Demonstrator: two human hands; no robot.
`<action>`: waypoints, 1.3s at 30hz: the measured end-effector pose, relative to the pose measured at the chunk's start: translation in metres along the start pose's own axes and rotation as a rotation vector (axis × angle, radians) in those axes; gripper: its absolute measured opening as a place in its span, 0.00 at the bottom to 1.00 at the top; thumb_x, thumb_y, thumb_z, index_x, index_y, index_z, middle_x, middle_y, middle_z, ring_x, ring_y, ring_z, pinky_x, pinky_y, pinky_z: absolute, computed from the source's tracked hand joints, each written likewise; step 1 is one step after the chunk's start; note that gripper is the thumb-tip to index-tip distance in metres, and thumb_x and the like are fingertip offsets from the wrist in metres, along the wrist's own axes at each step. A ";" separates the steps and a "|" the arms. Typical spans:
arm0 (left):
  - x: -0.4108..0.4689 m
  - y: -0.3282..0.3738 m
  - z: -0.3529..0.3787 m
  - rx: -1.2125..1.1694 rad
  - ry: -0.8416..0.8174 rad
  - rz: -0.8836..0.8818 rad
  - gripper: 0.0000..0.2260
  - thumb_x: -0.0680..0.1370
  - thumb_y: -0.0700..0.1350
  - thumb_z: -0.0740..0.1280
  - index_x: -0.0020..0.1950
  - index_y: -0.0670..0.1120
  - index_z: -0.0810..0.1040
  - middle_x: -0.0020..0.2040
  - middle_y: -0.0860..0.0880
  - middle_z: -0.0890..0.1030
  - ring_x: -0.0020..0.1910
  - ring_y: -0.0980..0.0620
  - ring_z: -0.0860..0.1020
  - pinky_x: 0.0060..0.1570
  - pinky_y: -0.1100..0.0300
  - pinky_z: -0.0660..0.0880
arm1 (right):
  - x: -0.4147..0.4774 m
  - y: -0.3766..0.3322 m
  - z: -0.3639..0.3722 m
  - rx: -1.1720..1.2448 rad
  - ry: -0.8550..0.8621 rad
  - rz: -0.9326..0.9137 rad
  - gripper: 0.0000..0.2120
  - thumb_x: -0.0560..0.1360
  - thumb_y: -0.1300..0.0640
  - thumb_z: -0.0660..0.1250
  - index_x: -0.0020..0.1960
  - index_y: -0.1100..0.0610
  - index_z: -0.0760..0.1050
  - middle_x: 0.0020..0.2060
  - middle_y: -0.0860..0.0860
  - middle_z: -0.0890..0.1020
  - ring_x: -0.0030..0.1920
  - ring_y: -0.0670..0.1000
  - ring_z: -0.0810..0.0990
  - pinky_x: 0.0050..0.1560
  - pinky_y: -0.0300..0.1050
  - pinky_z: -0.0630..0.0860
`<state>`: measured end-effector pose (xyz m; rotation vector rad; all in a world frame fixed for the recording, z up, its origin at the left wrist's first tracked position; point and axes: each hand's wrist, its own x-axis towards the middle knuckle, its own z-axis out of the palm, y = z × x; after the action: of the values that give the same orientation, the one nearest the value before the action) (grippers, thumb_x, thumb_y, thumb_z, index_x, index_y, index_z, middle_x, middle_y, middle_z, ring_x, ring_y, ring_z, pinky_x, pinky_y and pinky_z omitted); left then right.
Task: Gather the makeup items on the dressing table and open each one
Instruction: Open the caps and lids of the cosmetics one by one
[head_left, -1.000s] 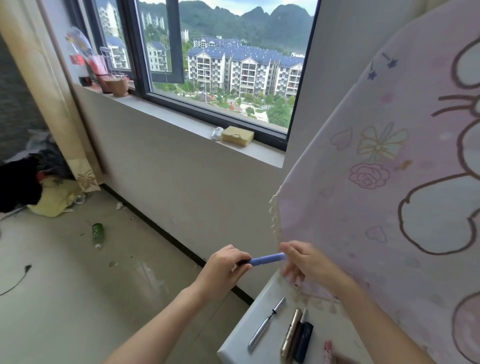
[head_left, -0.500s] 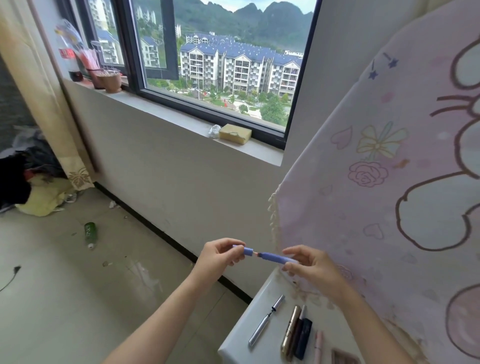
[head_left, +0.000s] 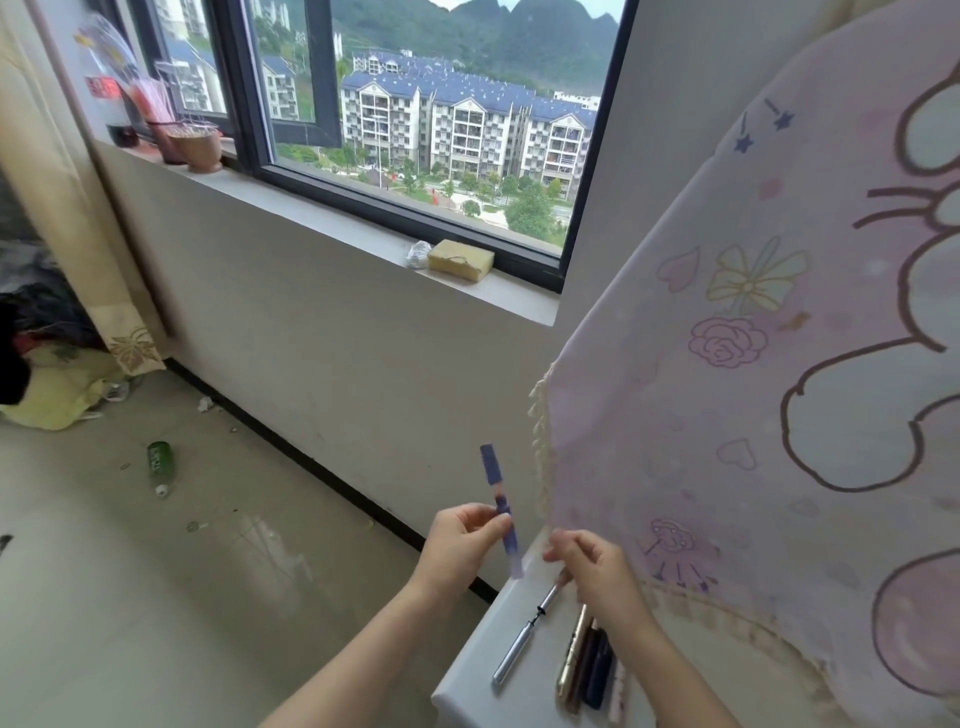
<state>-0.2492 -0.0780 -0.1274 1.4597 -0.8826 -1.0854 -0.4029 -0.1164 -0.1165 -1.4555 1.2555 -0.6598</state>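
Left hand (head_left: 457, 545): fingertips (head_left: 485, 519) pinch the blue makeup pen (head_left: 491, 462) near mid-length, roughly upright, just off the dressing table (head_left: 467, 675) edge. It is blurred, and a pale gap below the top section suggests the cap is coming off. Right hand (head_left: 597, 571): fingers curled just above the silver pen (head_left: 519, 644), contents not discernible; gold and dark tubes (head_left: 587, 665) lie side by side, likely queued for opening.

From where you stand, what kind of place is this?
Probably a bedroom in an upper-floor flat: a white dressing table with makeup tubes, a cartoon-print cloth, and a window overlooking apartment blocks.
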 end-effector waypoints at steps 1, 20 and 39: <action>0.001 -0.003 -0.002 0.237 0.014 0.132 0.06 0.76 0.44 0.65 0.43 0.44 0.80 0.36 0.50 0.82 0.33 0.60 0.78 0.38 0.62 0.72 | 0.004 -0.005 -0.006 -0.011 0.047 -0.019 0.10 0.77 0.53 0.61 0.41 0.55 0.76 0.36 0.51 0.80 0.28 0.44 0.74 0.31 0.34 0.67; -0.001 -0.071 0.008 0.561 -0.211 -0.011 0.09 0.72 0.43 0.69 0.51 0.45 0.81 0.44 0.49 0.82 0.39 0.56 0.75 0.43 0.61 0.73 | 0.042 0.020 -0.023 -0.226 -0.319 0.124 0.07 0.72 0.65 0.67 0.50 0.59 0.75 0.32 0.50 0.78 0.28 0.42 0.74 0.28 0.30 0.69; 0.000 -0.126 0.068 1.115 -0.278 -0.095 0.05 0.76 0.44 0.57 0.41 0.45 0.67 0.41 0.43 0.72 0.46 0.41 0.75 0.36 0.56 0.63 | 0.100 0.102 -0.033 -1.293 -0.564 -0.118 0.14 0.74 0.64 0.59 0.58 0.55 0.74 0.58 0.55 0.73 0.58 0.55 0.73 0.52 0.45 0.71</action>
<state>-0.3180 -0.0789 -0.2529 2.2779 -1.7987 -0.8835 -0.4384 -0.2106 -0.2235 -2.5013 1.1235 0.6608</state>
